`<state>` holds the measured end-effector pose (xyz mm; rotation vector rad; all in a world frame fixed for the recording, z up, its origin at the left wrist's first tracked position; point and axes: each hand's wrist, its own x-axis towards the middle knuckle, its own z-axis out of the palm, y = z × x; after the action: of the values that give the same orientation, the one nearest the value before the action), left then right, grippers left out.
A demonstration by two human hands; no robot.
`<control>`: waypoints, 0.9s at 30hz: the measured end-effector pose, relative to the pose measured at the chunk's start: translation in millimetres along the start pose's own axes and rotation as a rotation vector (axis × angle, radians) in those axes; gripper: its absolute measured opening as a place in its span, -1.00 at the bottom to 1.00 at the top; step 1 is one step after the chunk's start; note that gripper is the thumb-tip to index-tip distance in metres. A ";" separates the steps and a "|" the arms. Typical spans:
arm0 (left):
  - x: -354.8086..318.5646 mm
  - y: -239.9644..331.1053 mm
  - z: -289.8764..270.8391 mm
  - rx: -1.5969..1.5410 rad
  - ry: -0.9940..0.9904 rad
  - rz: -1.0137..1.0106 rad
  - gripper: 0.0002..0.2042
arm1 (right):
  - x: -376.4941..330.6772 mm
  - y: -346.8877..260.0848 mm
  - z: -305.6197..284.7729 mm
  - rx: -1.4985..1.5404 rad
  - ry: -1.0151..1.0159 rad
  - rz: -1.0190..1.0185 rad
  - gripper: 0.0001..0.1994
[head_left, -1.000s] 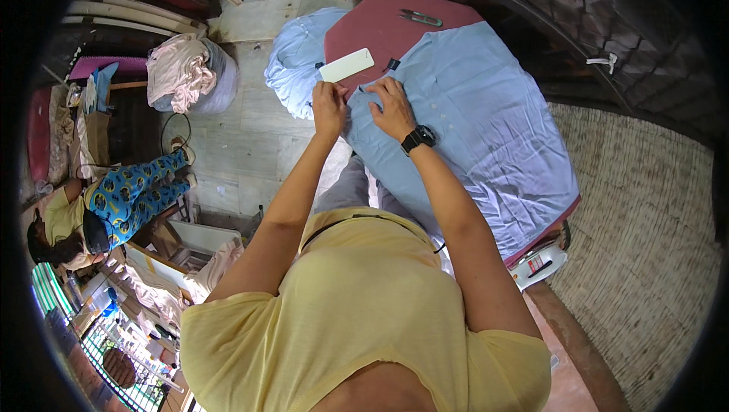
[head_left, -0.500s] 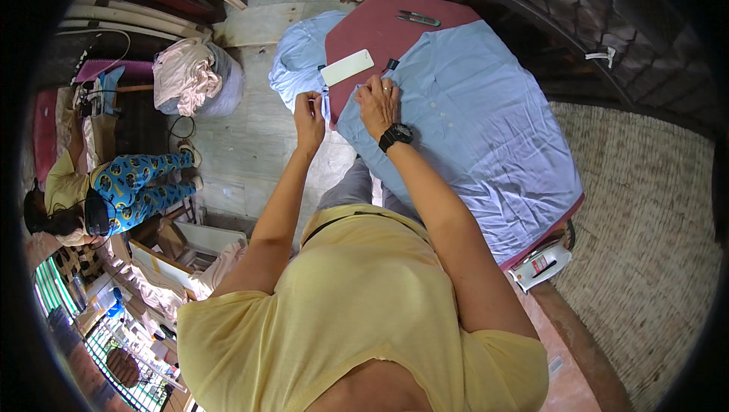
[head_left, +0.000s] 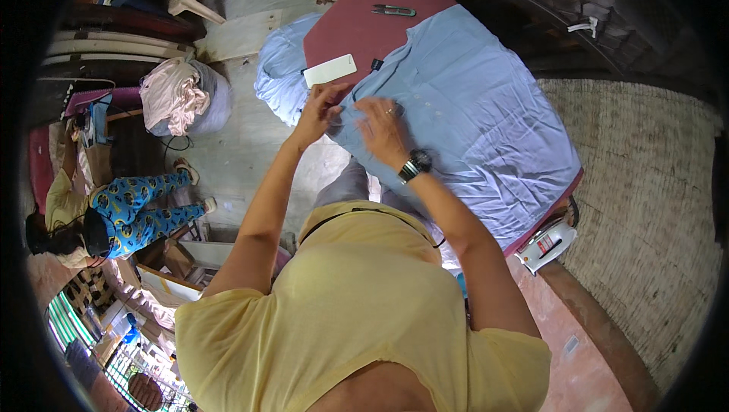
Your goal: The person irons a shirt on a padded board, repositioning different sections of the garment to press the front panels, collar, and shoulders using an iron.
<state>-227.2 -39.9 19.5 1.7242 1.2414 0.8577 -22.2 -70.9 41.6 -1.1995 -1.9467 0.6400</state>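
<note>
A light blue garment [head_left: 463,101], with small buttons down its front, lies spread over a maroon padded table [head_left: 357,21]. At its near left corner my left hand [head_left: 315,117] has bent fingers drawn together by the fabric edge. What lies between them is hidden. My right hand [head_left: 386,129], with a ring and a black watch, is just over the same corner. Its fingers are apart and smeared by motion. A white flat template [head_left: 330,70] lies beyond my left hand. Near it sits a small black piece [head_left: 377,65]. Thread snips [head_left: 393,10] lie at the table's far end.
More light blue cloth [head_left: 282,70] hangs at the table's left side. An iron [head_left: 547,247] stands by the near right corner. Pale clothes fill a bundle [head_left: 182,97] on the floor to the left. Another person [head_left: 144,199] in blue patterned trousers stands at the left.
My right hand has lifted back from beside the black piece and spread its fingers. My left hand has moved right, toward the garment's corner. The blue strip at its fingers no longer shows.
</note>
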 end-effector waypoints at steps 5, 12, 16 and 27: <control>30.6 4.5 17.1 0.326 -0.207 0.163 -0.63 | 69.6 90.9 -61.8 -0.317 0.173 0.149 -0.74; 41.5 6.1 6.1 0.261 0.057 -0.192 -0.74 | 146.9 142.8 -67.5 -0.600 -0.126 0.111 -0.71; 51.7 8.7 7.0 0.410 0.309 0.004 -0.74 | 159.1 151.7 -71.3 -0.555 -0.305 0.157 -0.70; 160.5 -10.3 52.8 0.468 0.083 0.253 -0.86 | 165.5 142.8 -91.2 -0.290 -0.336 0.242 -0.82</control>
<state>-140.1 103.5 -2.6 2.2766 1.3753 0.8331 79.6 142.9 46.9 -1.6097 -2.2494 0.7397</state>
